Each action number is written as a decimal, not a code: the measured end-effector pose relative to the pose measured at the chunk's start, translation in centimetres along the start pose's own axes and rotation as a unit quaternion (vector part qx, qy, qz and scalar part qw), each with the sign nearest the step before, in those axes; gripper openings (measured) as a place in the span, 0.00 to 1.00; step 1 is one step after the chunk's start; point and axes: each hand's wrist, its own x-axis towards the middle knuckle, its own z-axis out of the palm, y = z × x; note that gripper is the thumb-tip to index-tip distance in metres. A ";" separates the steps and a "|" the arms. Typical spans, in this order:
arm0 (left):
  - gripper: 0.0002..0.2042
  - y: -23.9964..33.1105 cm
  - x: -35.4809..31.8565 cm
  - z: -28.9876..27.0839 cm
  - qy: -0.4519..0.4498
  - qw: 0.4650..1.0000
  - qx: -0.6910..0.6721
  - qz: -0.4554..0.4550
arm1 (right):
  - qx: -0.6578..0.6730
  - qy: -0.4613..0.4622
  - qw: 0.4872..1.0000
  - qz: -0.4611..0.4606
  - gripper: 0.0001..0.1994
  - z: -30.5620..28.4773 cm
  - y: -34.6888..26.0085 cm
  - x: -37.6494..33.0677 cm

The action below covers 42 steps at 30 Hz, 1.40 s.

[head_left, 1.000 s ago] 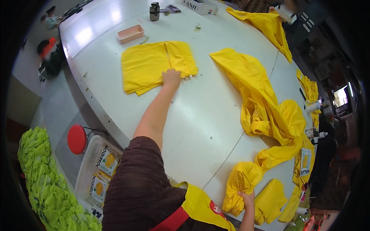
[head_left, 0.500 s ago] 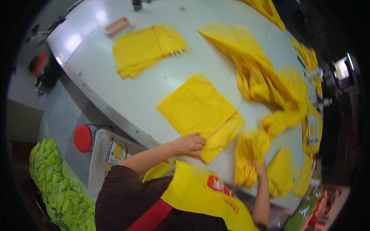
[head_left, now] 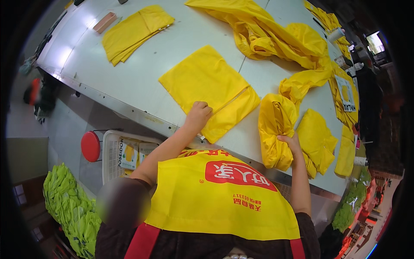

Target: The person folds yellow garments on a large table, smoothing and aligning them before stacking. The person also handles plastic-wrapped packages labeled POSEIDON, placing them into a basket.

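A flat, folded piece of yellow fabric [head_left: 207, 77] with a strip along one side lies on the table before me. My left hand [head_left: 199, 115] rests on its near left edge, fingers bent and pressed together at the cloth. To the right, my right hand [head_left: 290, 142] grips a bunched length of yellow fabric [head_left: 276, 125], its thumb on top. That length trails away into a loose, crumpled heap [head_left: 276, 39] at the far right. What the fingers do beneath the cloth is hidden.
A folded yellow stack [head_left: 136, 32] and a pinkish block [head_left: 105, 22] lie far left. More yellow pieces [head_left: 317, 142] are right of my right hand. Left of the table edge stand a red stool [head_left: 91, 146], a white basket [head_left: 106, 159] and a green fabric heap [head_left: 67, 207].
My view has shifted, so the table's things sit higher in the picture. My left hand's fingers are now more bent on the flat piece. My right hand still holds the bunched fabric.
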 end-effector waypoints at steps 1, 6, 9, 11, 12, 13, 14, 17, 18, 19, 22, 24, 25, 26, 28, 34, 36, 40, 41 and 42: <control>0.07 -0.3 -0.2 0.3 0.007 1.000 -0.007 -0.007 | 0.004 -0.006 1.000 -0.012 0.27 0.2 -0.1 0.1; 0.05 -0.6 0.0 1.7 -0.010 0.992 0.099 -0.077 | -0.072 -0.082 0.992 -0.067 0.27 3.4 -3.7 0.9; 0.06 -0.9 1.1 1.7 0.090 0.969 0.023 -0.228 | -0.222 -0.162 0.956 -0.103 0.27 6.0 -6.6 1.7; 0.06 -2.0 1.3 0.5 0.170 0.941 -0.095 -0.276 | -0.354 -0.228 0.892 -0.162 0.27 8.1 -8.1 2.4; 0.07 -2.2 1.6 0.1 0.166 0.944 -0.110 -0.262 | -0.432 -0.256 0.845 -0.183 0.27 9.1 -8.0 3.2; 0.08 -2.4 1.8 -0.5 0.162 0.947 -0.125 -0.249 | -0.506 -0.283 0.789 -0.203 0.27 10.1 -7.3 4.3; 0.09 -2.4 2.0 -1.0 0.157 0.949 -0.138 -0.237 | -0.574 -0.308 0.726 -0.220 0.28 11.1 -6.9 5.2; 0.10 -1.1 2.3 -2.5 0.131 0.959 -0.144 -0.206 | -0.547 -0.378 0.718 -0.207 0.28 13.5 -6.8 6.2; 0.10 -1.2 2.4 -2.9 0.113 0.963 -0.127 -0.209 | -0.553 -0.385 0.714 -0.191 0.28 13.9 -6.7 6.3; 0.10 -1.3 2.5 -3.2 0.098 0.966 -0.110 -0.214 | -0.560 -0.394 0.707 -0.177 0.28 14.1 -6.7 6.4; 0.08 -0.8 2.8 -3.5 0.136 0.971 -0.106 -0.164 | -0.563 -0.402 0.704 -0.158 0.29 14.7 -6.7 6.4; 0.08 -0.3 2.7 -4.0 0.168 0.972 -0.122 -0.113 | -0.528 -0.384 0.746 -0.130 0.28 14.5 -6.4 6.4; 0.08 -0.1 2.7 -4.5 0.172 0.972 -0.131 -0.089 | -0.492 -0.365 0.783 -0.103 0.27 14.0 -6.1 6.6; 0.09 0.2 2.6 -5.1 0.176 0.972 -0.141 -0.066 | -0.454 -0.345 0.818 -0.075 0.26 13.4 -5.7 6.7; 0.08 0.6 2.1 -6.9 0.130 0.985 -0.113 -0.027 | -0.337 -0.272 0.901 -0.018 0.24 12.3 -5.0 6.8; 0.08 3.7 2.3 -9.4 0.062 0.997 0.045 0.004 | -0.263 -0.152 0.953 0.008 0.20 12.0 -3.4 5.4; 0.07 4.4 1.6 -9.3 0.030 0.994 0.102 -0.013 | -0.256 -0.130 0.958 0.023 0.20 11.8 -3.2 4.8; 0.07 6.7 0.9 -9.7 -0.014 0.992 0.126 -0.027 | -0.271 -0.087 0.959 0.017 0.19 12.4 -3.0 3.8; 0.07 7.7 1.5 -10.3 0.003 0.995 0.102 -0.017 | -0.257 -0.085 0.962 0.030 0.19 12.9 -3.7 3.3; 0.08 8.5 2.0 -10.6 0.020 0.997 0.079 -0.008 | -0.242 -0.083 0.966 0.042 0.19 13.3 -4.1 2.8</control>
